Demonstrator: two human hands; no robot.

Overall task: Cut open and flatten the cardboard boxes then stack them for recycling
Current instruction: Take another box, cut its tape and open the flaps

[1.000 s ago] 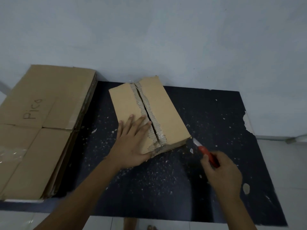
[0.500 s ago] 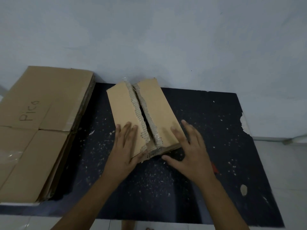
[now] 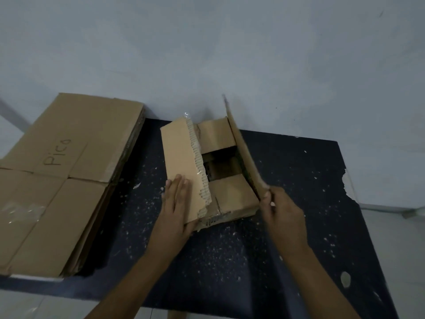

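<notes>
A small brown cardboard box [image 3: 232,196] sits on the dark mat, its top seam cut. The left top flap [image 3: 181,162] lies flat with a ragged edge, and my left hand [image 3: 176,203] presses on it with straight fingers. The right top flap [image 3: 243,148] stands nearly upright; my right hand [image 3: 282,215] pinches its near corner. Two inner flaps and the dark inside of the box show between them. The red cutter is hidden from view.
A stack of flattened cardboard [image 3: 57,180] marked "Pica" lies at the left, partly over the mat's edge. The dark speckled mat [image 3: 299,226] has a torn right edge. A pale wall rises directly behind the box.
My right hand put the cutter down, touched the right flap, then lifted it upright, opening the box. My left hand stayed pressing on the left flap.
</notes>
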